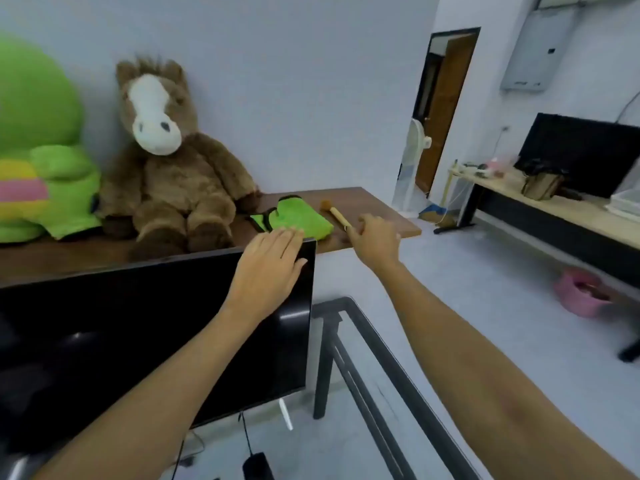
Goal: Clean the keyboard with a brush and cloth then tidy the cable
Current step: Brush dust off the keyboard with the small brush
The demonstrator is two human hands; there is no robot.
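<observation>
Looks like tool pickup: right hand [375,239] is pinching the brush [337,215] handle, left hand [268,268] fingers flat together, touching the cloth [301,220]; lifting both is probably next.

counter [381,209] runs along the far wall. on it, left to right: frog plush [41,150], horse plush [169,161], cloth [298,220], brush [336,214]. monitor [138,341] stands near, in front of the counter. left hand [270,268] over the monitor's top right corner, at the cloth's near edge. right hand [375,240] at the brush's near end. second counter [554,216] far right, carrying another monitor [581,154].
</observation>
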